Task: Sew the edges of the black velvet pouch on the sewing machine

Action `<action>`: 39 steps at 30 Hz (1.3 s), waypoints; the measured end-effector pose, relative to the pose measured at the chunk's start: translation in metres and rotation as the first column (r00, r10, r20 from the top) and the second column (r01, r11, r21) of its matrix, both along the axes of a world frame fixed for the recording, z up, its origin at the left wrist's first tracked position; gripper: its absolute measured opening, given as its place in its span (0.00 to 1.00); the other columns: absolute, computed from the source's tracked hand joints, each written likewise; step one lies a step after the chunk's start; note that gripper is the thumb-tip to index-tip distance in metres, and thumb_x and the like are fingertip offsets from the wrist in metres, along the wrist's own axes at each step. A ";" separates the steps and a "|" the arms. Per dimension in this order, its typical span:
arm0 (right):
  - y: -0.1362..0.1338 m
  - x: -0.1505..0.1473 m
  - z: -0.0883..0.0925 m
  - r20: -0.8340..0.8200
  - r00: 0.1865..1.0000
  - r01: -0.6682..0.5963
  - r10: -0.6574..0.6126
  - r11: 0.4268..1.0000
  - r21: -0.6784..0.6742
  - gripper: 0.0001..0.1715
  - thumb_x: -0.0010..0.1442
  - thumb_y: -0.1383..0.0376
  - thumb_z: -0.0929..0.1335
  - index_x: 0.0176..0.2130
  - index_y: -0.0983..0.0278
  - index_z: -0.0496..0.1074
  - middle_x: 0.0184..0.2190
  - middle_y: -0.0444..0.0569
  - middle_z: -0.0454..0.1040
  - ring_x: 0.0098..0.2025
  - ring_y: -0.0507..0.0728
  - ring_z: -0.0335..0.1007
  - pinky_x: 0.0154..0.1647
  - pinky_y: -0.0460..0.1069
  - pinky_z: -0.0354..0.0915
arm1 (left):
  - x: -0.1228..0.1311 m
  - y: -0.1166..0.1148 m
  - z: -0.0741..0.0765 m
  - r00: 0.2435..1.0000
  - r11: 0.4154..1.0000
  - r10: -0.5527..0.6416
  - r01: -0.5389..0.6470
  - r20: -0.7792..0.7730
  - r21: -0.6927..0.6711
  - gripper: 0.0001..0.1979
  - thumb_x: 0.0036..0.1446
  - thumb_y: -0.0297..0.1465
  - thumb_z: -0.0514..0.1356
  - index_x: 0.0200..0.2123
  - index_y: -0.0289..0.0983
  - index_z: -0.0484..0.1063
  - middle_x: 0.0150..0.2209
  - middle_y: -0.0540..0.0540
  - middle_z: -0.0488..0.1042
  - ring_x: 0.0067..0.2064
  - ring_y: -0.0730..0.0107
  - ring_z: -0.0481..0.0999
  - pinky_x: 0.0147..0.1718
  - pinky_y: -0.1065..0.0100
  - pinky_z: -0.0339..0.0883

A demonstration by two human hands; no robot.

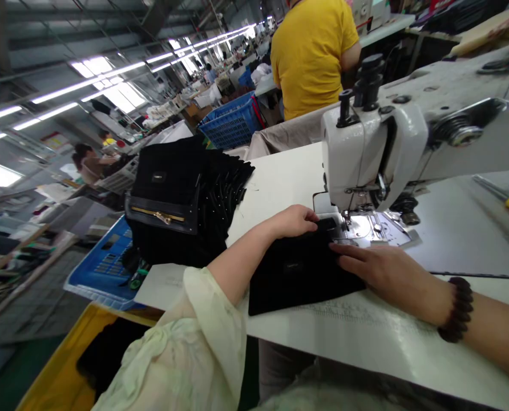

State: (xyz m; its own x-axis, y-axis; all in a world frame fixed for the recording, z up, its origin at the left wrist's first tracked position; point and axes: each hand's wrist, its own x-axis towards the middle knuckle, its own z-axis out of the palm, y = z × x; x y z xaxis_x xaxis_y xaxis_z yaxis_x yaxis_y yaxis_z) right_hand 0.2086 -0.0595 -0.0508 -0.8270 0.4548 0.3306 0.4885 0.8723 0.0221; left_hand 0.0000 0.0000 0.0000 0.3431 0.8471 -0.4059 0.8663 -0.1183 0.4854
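A flat black fabric piece [297,274] lies on the white sewing table [366,337], its far edge under the needle area of a white sewing machine [378,142]. My left hand [295,221] rests curled on the piece's far left corner, fingers pressed down on it. My right hand [383,271] lies flat on the piece's right edge, fingers stretched toward the needle plate [374,228]. A dark bead bracelet [457,308] circles my right wrist.
A stack of black pouches with a gold zipper [181,200] stands at the table's left. Below are a blue crate [100,262] and a yellow bin [61,371]. A person in a yellow shirt [310,51] works ahead beside a blue basket [233,123].
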 end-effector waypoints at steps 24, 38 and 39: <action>0.003 -0.002 0.005 -0.071 0.993 -0.088 0.095 0.991 0.101 0.16 0.58 0.78 0.59 0.34 0.65 0.71 0.41 0.51 0.78 0.25 0.52 0.71 0.24 0.48 0.63 | 0.018 -0.017 -0.021 0.989 0.947 0.116 -0.083 -0.090 0.311 0.11 0.59 0.33 0.56 0.41 0.34 0.74 0.36 0.43 0.79 0.40 0.64 0.77 0.41 0.66 0.68; 0.019 0.013 0.000 0.063 0.992 0.108 -0.108 0.994 -0.004 0.13 0.59 0.75 0.60 0.37 0.65 0.72 0.34 0.50 0.77 0.26 0.53 0.70 0.22 0.47 0.55 | 0.043 0.025 -0.040 0.989 0.881 -0.062 0.117 -0.133 0.459 0.14 0.60 0.27 0.52 0.46 0.34 0.73 0.48 0.39 0.76 0.50 0.59 0.74 0.49 0.61 0.67; 0.018 0.014 0.001 0.062 0.993 0.105 -0.104 0.994 -0.019 0.13 0.59 0.74 0.60 0.37 0.65 0.72 0.34 0.51 0.77 0.26 0.53 0.70 0.23 0.47 0.56 | 0.044 0.027 -0.042 0.986 0.871 -0.089 0.146 -0.142 0.469 0.14 0.59 0.26 0.52 0.46 0.34 0.73 0.49 0.39 0.75 0.50 0.59 0.74 0.50 0.60 0.67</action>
State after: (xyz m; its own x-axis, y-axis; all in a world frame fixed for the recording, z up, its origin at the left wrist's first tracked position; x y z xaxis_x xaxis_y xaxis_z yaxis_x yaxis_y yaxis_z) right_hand 0.2225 -0.0413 -0.0499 -0.7927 0.5463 0.2704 0.5754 0.8171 0.0359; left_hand 0.0436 0.0270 -0.0418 0.4291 0.9032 -0.0056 0.8763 -0.4148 0.2451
